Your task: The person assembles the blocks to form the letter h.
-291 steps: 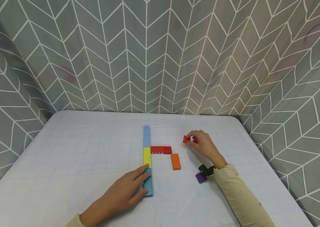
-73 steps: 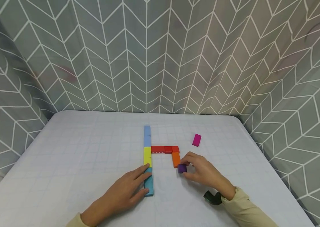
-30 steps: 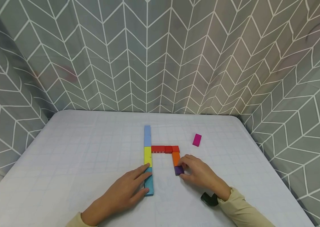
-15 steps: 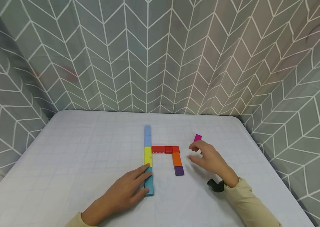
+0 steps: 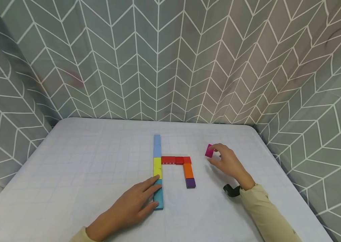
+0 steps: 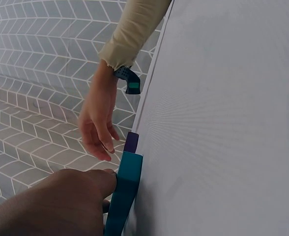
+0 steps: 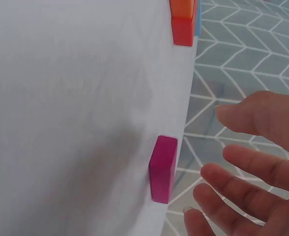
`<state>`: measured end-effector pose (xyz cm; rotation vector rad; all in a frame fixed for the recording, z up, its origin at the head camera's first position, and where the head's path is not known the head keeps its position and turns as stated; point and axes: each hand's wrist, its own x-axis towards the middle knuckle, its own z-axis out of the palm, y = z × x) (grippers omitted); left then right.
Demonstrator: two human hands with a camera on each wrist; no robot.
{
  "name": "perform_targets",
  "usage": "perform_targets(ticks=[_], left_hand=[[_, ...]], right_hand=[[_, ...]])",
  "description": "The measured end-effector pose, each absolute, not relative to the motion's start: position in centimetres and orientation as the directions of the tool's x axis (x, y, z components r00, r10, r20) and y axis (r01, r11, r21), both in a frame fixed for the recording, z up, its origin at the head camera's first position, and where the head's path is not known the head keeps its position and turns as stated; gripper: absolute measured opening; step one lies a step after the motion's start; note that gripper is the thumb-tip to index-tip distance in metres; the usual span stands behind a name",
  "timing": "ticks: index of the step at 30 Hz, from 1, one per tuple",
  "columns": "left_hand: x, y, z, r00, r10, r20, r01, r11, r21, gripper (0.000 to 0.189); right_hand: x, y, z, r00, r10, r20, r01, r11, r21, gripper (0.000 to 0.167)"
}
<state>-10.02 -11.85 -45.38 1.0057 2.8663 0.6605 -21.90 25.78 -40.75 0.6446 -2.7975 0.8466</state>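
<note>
My left hand (image 5: 132, 201) rests on the long teal block (image 5: 158, 198), fingers extended; in the left wrist view the teal block (image 6: 126, 189) lies against the hand. A yellow block (image 5: 157, 164) and light blue blocks (image 5: 157, 146) continue that column upward. Red blocks (image 5: 168, 160) run right from it, then an orange block (image 5: 188, 170) and a purple block (image 5: 190, 183) run down. My right hand (image 5: 229, 163) is over the magenta block (image 5: 208, 153), thumb and fingers spread. In the right wrist view the magenta block (image 7: 162, 169) stands apart from the fingers.
A white cloth with faint grid lines covers the table (image 5: 103, 151). Patterned grey curtains (image 5: 170, 60) hang behind it and at both sides. A dark wrist-camera mount (image 5: 231, 190) sits at the right wrist, close above the table.
A red block, the orange block and then the purple block were put in line by the right hand. It let go of the purple block and moved up right to the magenta one. The left hand stayed.
</note>
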Motion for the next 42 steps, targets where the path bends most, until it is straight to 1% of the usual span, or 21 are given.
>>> perform_targets(ticks=[6,10,20,26,34,42], left_hand=[[-9.9,-11.9,-45.3,-0.791,0.602,0.108,0.589,0.701,0.403,0.062],[-10.0,-11.8,-45.3,-0.794,0.599,0.102,0.584,0.706,0.402,0.062],[-9.9,-11.8,-45.4,-0.798,0.595,0.095,0.575,0.706,0.412,0.062],[-9.9,-11.8,-45.3,-0.798,0.595,0.097,0.577,0.707,0.409,0.062],[-9.8,-11.8,-45.2,-0.795,0.597,0.107,0.582,0.702,0.412,0.062],[-9.9,-11.7,-45.5,-0.799,0.592,0.102,0.577,0.71,0.404,0.063]], right_hand=[[-23.0,26.5,-41.2,-0.897,-0.348,0.271,-0.44,0.75,-0.494,0.038],[-23.6,26.8,-41.5,-0.907,-0.338,0.252,-0.42,0.762,-0.492,0.044],[-24.6,26.9,-42.3,-0.919,-0.325,0.226,-0.395,0.771,-0.5,0.048],[-25.1,26.7,-42.3,-0.934,-0.311,0.178,-0.357,0.783,-0.509,0.053],[-25.5,26.8,-42.6,-0.932,-0.314,0.184,-0.363,0.784,-0.504,0.047],[-24.3,26.5,-42.0,-0.921,-0.313,0.232,-0.39,0.753,-0.53,0.045]])
